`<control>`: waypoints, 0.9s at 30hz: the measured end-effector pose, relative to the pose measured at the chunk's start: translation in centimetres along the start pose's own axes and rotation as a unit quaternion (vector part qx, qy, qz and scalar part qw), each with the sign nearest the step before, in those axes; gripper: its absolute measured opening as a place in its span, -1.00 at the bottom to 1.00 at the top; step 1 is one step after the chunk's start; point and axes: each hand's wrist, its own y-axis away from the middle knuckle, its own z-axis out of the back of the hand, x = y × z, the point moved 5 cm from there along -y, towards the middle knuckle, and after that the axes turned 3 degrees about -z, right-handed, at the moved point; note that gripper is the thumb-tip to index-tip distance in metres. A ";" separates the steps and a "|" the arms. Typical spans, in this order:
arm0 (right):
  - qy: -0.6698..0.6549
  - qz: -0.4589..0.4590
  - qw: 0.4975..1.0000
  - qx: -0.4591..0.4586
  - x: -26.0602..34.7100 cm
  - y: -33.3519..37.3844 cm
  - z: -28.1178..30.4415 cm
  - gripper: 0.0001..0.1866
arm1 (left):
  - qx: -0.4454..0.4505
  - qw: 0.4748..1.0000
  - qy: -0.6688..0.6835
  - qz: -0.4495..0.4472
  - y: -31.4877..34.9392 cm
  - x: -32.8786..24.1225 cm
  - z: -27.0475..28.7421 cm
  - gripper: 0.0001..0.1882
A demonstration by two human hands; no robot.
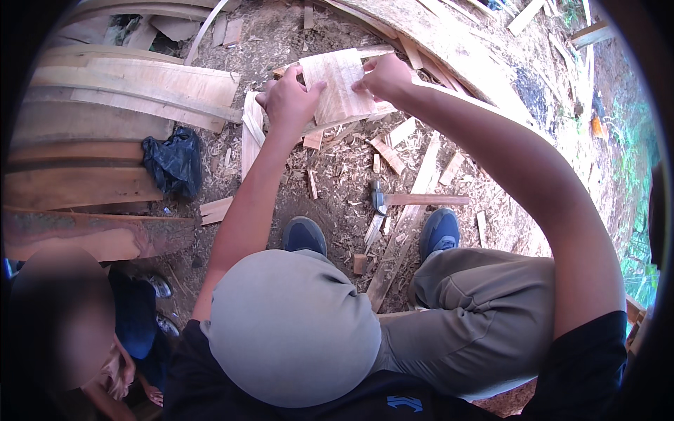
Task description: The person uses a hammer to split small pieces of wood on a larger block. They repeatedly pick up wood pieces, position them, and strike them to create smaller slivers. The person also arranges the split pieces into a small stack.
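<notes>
A short, pale wooden board (342, 88) lies in front of me across other pieces of timber, tilted slightly. My left hand (289, 99) is at its left edge, thumb over the top face and fingers curled beside the edge. At the opposite edge, my right hand (385, 77) grips the board, its thumb on the face; the other fingers are partly hidden. A narrow timber piece (251, 137) stands out below my left hand. Between my shoes and the board, a hammer (421, 200) with a wooden handle rests on the ground.
Long planks (91, 175) are stacked at the left, with a black plastic bag (172, 161) at their ends. Wood chips and offcuts (387, 154) litter the soil. A large slab (463, 52) lies at the far right. Another person (133, 316) sits at the lower left.
</notes>
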 end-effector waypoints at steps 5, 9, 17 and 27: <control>0.005 0.017 0.998 -0.059 -0.4 0.0 -0.3 -0.46 | 0.016 1.000 -0.017 0.003 0.2 -0.6 -0.4 -0.34; 0.024 0.045 0.997 -0.060 -0.1 0.3 0.0 -0.43 | 0.009 1.000 -0.006 0.004 0.3 -0.7 -0.7 -0.35; 0.056 0.129 0.990 -0.002 0.8 1.3 0.3 -0.60 | -0.049 0.998 0.042 0.010 1.2 -0.1 -1.4 -0.35; 0.223 0.232 0.947 0.007 3.8 3.3 -0.4 -0.24 | -0.004 0.998 0.050 0.048 -0.2 1.5 -0.8 -0.05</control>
